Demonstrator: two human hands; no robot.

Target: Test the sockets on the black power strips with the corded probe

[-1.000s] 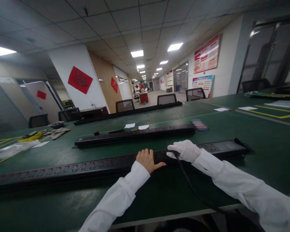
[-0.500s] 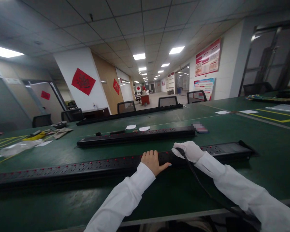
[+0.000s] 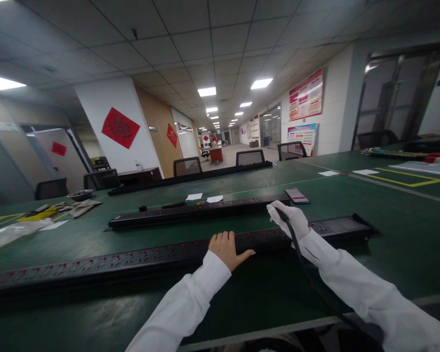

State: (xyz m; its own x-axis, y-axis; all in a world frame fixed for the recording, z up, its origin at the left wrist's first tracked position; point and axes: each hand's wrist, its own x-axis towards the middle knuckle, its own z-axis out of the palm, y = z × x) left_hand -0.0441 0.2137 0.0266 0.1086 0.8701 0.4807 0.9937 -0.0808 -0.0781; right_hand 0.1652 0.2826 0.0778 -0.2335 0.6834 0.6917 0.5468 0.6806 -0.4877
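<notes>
Rests the bare left hand point(image 3: 226, 250) palm down on the long black power strip point(image 3: 110, 264), thumb spread wide toward the right. Grips a black cable point(image 3: 303, 266) in the white-gloved right hand point(image 3: 292, 220), over the strip's right part, with the fingers closed round it. As for the strip, looks straight and dark, with red dots and slotted sockets along the top and a smooth panel toward the right end; lies on a green table point(image 3: 95, 318), running out of view leftward. Beyond the strip, a second red-dotted bar point(image 3: 194, 212), with a phone point(image 3: 297, 196) just beside its right end.
</notes>
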